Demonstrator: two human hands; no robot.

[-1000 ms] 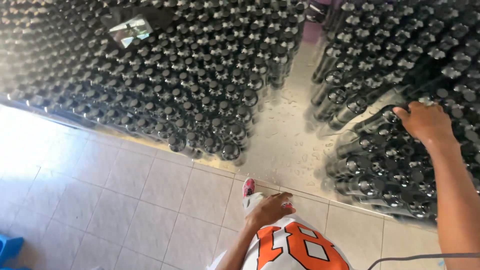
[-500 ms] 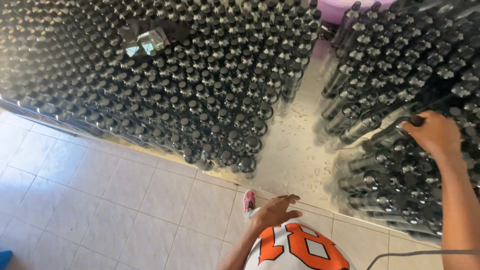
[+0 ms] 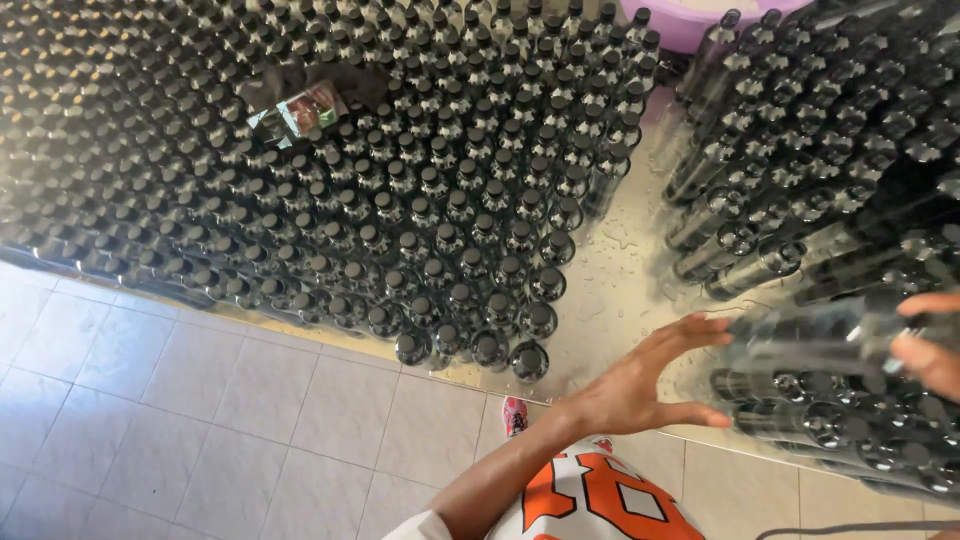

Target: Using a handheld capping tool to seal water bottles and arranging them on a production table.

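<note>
head camera, steep downward view, close over bottles [image 3: 440,230]

The left hand [image 3: 640,385] is open, palm turned to the right, fingers spread and extended, thumb held apart below them. Its forearm enters from the bottom centre of the view and runs up and to the right. The right hand [image 3: 930,350] shows only at the right edge: fingers curled, mostly cut off, motion-blurred. Its grip state cannot be determined.
</note>
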